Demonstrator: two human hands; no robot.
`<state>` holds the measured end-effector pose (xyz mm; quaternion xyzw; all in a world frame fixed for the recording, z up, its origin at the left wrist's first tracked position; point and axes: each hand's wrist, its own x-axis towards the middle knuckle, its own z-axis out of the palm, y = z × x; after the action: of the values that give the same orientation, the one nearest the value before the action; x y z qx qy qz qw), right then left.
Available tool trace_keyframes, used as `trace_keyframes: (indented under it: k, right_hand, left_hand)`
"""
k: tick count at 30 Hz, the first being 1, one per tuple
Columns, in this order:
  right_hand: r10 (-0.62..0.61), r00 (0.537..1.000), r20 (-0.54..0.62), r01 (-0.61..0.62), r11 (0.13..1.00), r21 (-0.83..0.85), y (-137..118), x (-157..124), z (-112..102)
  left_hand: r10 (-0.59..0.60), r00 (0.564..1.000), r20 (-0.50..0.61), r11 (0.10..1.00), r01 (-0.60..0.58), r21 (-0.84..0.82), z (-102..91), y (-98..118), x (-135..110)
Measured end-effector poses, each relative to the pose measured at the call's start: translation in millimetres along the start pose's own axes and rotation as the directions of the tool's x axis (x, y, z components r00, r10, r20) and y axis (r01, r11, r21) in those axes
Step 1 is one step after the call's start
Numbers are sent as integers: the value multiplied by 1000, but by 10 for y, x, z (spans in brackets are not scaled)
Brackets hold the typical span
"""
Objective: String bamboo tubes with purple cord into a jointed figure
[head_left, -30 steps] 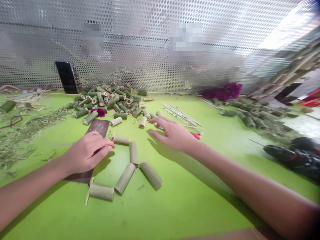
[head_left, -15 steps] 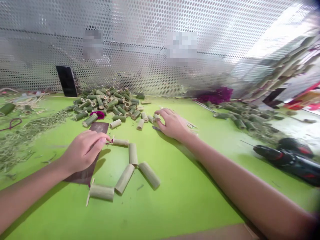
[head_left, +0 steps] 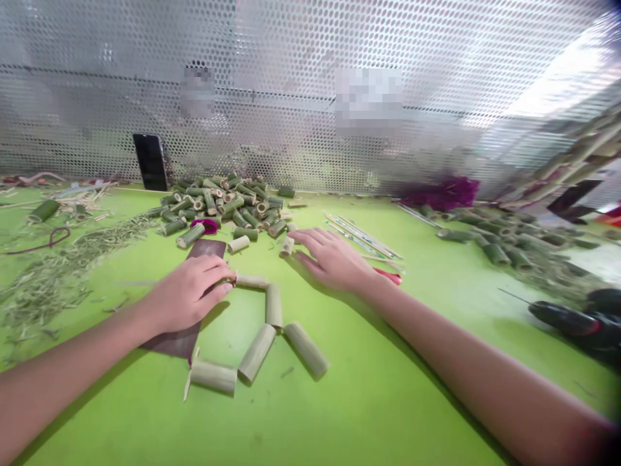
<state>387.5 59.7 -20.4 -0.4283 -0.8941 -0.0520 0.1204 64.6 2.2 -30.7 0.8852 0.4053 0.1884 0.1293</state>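
My left hand (head_left: 189, 291) rests on a dark brown abrasive sheet (head_left: 206, 249), its fingertips at the end of a pale bamboo tube (head_left: 251, 281). Whether those fingers grip anything thin is hidden. Several more cut tubes, such as one (head_left: 305, 349) and another (head_left: 257, 353), lie end to end below it. My right hand (head_left: 332, 259) lies flat on the green table (head_left: 359, 401), fingers spread and empty. Its fingertips are next to a short pale tube (head_left: 287, 246), close to a heap of green bamboo segments (head_left: 218, 204).
A black phone (head_left: 150, 162) stands against a perforated metal panel (head_left: 310, 110). Bamboo shavings (head_left: 63, 265) cover the left side. Thin sticks (head_left: 361, 236) lie beyond my right hand, more green segments (head_left: 504, 243) lie to the right, and a black cordless drill (head_left: 565, 318) sits at the right edge.
The whole view has shifted slightly right. My right hand has lowered towards the table and now sits beside the short tube. My left hand stays at the tube's end.
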Motion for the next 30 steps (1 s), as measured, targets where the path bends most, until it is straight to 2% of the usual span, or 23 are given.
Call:
trace_keyframes:
  k: [3,6,9,12,16,19,22,24,26,30]
  right_hand:
    - [-99,995,9,99,995,-4,-150,182,-39]
    - [-256,964,68,261,963,-66,-371,525,-62]
    - [-305,946,112,320,934,-159,-560,857,-23]
    - [-312,936,162,340,920,-196,-641,1004,54]
    - [-287,947,141,312,928,-205,-609,930,51]
    - [-236,970,65,244,951,-190,-569,783,-102]
    - [-203,979,25,204,976,-75,-549,632,-268]
    - [-226,971,79,229,973,-21,-544,567,-300]
    - [-243,956,162,252,967,-38,-542,550,-255]
    - [-171,947,270,209,971,-118,-554,640,-89]
  left_hand:
    - [9,1000,5,1000,-9,1,10,-23,0]
    - [20,1000,0,1000,-20,-1,0,-47,-4]
    - [50,999,-8,999,-50,0,-16,-55,-6]
    - [80,997,-18,997,-80,8,-26,-53,-7]
    - [102,995,-16,994,-102,27,-22,-54,-4]
    - [84,996,4,996,-84,3,-18,-52,-1]
    - [57,998,25,998,-56,-30,-17,-44,-1]
    - [56,998,24,998,-55,-36,-15,-38,0]
    - [60,998,14,998,-59,-31,-12,-36,3]
    - [61,998,-1,998,-61,-9,-13,-35,8]
